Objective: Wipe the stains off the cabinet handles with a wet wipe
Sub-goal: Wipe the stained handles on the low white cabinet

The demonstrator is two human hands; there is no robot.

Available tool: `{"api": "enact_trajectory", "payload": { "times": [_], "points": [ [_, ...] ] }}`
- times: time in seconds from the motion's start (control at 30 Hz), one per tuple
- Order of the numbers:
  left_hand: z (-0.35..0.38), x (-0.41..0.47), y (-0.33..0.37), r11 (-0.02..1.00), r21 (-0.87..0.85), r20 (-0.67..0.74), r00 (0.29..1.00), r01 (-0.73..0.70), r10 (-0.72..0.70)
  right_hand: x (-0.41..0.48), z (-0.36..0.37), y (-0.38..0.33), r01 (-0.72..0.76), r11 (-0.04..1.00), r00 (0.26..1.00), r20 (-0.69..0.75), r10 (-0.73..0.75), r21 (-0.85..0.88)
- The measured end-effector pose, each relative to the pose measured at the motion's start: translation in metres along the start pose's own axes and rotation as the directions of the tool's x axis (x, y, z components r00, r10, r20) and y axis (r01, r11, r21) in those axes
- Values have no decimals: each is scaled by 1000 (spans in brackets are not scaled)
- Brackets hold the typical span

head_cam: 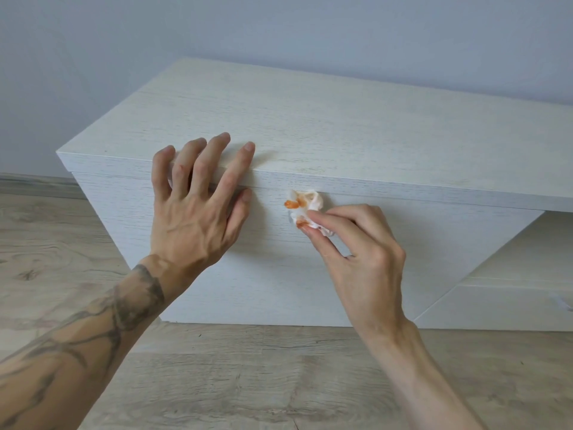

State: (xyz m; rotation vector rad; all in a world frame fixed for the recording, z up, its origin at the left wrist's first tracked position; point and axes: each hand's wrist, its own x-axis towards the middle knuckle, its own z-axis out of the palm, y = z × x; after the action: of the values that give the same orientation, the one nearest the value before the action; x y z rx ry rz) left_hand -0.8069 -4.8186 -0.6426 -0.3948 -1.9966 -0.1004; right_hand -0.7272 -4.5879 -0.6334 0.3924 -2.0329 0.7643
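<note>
A white wood-grain cabinet (310,119) stands against the wall. My right hand (356,243) pinches a crumpled white wet wipe (305,204) smeared with orange stains and presses it against the cabinet front just under the top edge. The handle there is hidden behind the wipe and my fingers. My left hand (198,203) rests flat over the top front edge, fingers spread on the top and thumb against the front. Another handle (561,302) shows faintly on a lower drawer at the right edge.
A light wood-look floor (248,383) lies below the cabinet. A pale grey wall (279,32) rises behind it. An open recess (533,243) sits at the cabinet's right, above the lower drawer.
</note>
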Motion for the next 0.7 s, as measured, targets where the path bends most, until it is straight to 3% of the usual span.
{"api": "enact_trajectory", "payload": {
  "times": [0.1, 0.3, 0.47, 0.7],
  "points": [
    [-1, 0, 1, 1000, 4, 10, 1000, -3, 3, -4, -6, 6, -25, 1000, 998, -64, 25, -2],
    [-1, -1, 0, 1000, -10, 17, 1000, 5, -5, 1, 14, -3, 76, 997, 997, -14, -76, 21],
    [-1, 0, 2, 1000, 1, 20, 1000, 16, -16, -9, -9, 15, 25, 1000, 994, -105, -26, -8],
    [0, -1, 0, 1000, -2, 17, 1000, 7, -7, -8, 23, -9, 141, 990, 988, -54, -142, -25]
  ]
}}
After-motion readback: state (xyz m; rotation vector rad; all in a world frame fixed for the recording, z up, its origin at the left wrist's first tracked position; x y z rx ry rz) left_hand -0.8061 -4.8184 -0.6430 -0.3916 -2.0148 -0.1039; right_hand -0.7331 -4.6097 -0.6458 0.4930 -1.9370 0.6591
